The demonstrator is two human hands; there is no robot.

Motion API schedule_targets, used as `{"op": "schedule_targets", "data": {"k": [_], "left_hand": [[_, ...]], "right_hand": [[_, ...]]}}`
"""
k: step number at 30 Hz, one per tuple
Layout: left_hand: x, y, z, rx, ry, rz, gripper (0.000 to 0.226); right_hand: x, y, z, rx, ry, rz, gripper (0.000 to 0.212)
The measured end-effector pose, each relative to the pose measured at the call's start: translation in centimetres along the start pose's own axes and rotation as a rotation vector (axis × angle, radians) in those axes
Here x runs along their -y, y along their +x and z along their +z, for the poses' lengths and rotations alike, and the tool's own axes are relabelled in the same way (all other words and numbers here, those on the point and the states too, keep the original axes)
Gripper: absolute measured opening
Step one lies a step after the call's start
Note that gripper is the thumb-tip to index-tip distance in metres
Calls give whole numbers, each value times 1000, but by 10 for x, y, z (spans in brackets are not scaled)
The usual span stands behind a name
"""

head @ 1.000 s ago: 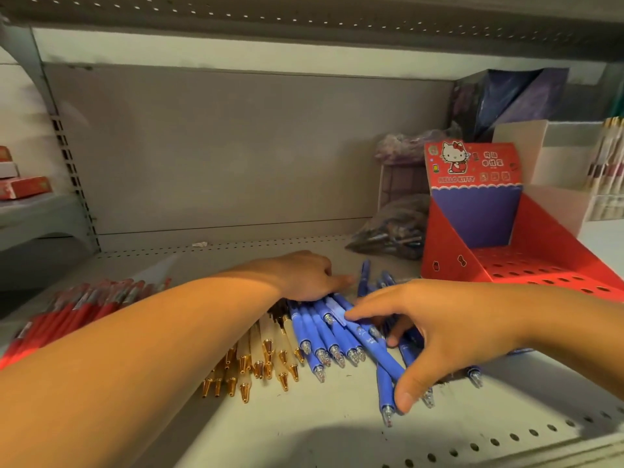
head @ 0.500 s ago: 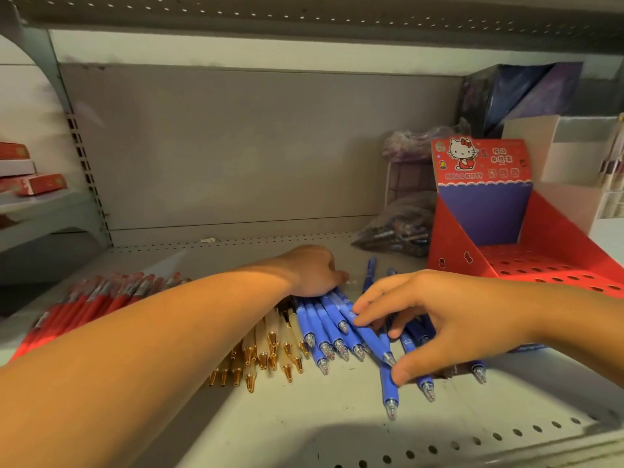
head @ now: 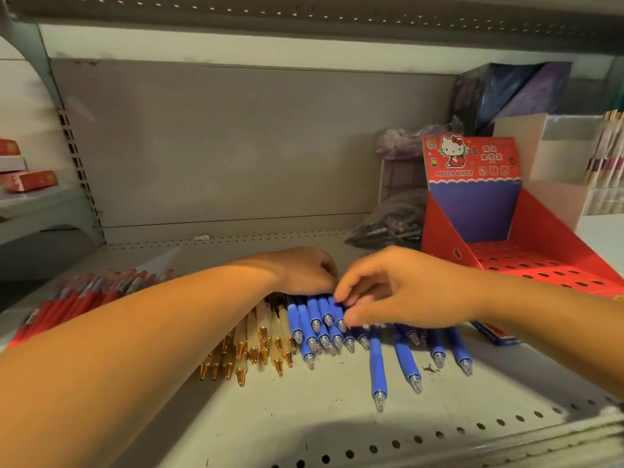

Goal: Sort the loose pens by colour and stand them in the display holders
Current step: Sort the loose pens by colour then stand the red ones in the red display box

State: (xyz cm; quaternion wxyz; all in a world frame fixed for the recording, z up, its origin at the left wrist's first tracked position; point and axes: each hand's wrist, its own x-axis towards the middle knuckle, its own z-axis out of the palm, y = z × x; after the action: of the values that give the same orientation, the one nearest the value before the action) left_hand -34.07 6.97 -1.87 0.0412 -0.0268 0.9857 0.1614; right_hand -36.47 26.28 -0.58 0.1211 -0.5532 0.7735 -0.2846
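Blue pens (head: 317,329) lie front-to-back, tips toward viewer. Right hand (head: 398,288) apparently pinches some; left hand (head: 304,270) grip: can't tell. Red holder (head: 472,204): "HELLO KITTY".

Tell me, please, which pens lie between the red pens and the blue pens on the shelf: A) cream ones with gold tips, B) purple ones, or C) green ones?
A: the cream pens, gold tips toward the camera, lie in a bunch with the red pens on their left and the blue pens on their right.
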Motion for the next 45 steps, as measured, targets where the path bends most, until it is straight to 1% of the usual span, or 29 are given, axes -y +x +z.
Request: {"op": "schedule_targets", "data": {"k": [1, 2, 3, 5, 8, 11, 14, 18, 20, 22, 25, 27, 30, 32, 33, 35, 37, 39, 41, 43, 45], "left_hand": [[-1, -2, 0, 4, 3, 3, 36], [-2, -3, 0, 8, 4, 7, 41], [-3, -5, 0, 19, 1, 17, 41], [-5, -6, 0, 50, -13, 40, 32], [-11, -8, 1, 61, -8, 35, 21], [-17, -9, 3, 100, 7, 24, 31], [-19, -11, 5, 117, 1, 18, 39], [-19, -12, 5, 94, -16, -9, 42], [-18, -11, 6, 96, -29, -32, 34], [-18, -12, 5, 94, -50, -49, 26], [-17, -13, 2, 101, -90, -57, 30], [-13, -13, 1, 110, -102, -69, 36], [-10, -13, 3, 88, -121, -86, 55], [-11, -11, 5, 67, -117, -37, 45], [-13, -10, 7, 60, -112, -19, 41], [-16, -10, 9, 52, -80, -41, 43], [-19, -9, 12, 38, -8, -72, 54], [-20, -8, 15, 10, 88, -101, 64], [-21, -6, 15, 4, 122, -119, 66], [-21, -5, 14, 19, 105, -107, 64], [-21, -6, 13, 22, 81, -82, 65]], "right_hand": [[-2, -1, -6, -35, -31, 13, 9], [-3, -1, -11, -81, -114, 32, 3], [-2, -1, -15, -103, -221, 68, 4], [3, -2, -14, -23, -369, 161, 8], [15, -2, 0, 153, -480, 272, 14], [28, 5, 8, 242, -619, 327, 26], [38, 12, 4, 318, -597, 396, 26], [36, 18, -1, 366, -330, 501, 16], [33, 19, -4, 368, -240, 522, 16], [29, 21, -6, 346, -162, 556, 14], [20, 29, -5, 241, -74, 597, 10], [14, 36, -5, 181, -63, 571, 10], [9, 43, -15, 157, 7, 486, 7], [1, 50, -30, 71, 51, 472, 8], [-4, 55, -38, -1, 24, 480, 9], [-15, 65, -47, -111, -106, 531, 12], [-23, 72, -44, -98, -239, 616, 16], [-30, 77, -32, -47, -358, 682, 27], [-34, 82, -21, -40, -473, 669, 37], [-35, 88, -15, -50, -492, 661, 33], [-35, 93, -11, -66, -476, 663, 24]]}}
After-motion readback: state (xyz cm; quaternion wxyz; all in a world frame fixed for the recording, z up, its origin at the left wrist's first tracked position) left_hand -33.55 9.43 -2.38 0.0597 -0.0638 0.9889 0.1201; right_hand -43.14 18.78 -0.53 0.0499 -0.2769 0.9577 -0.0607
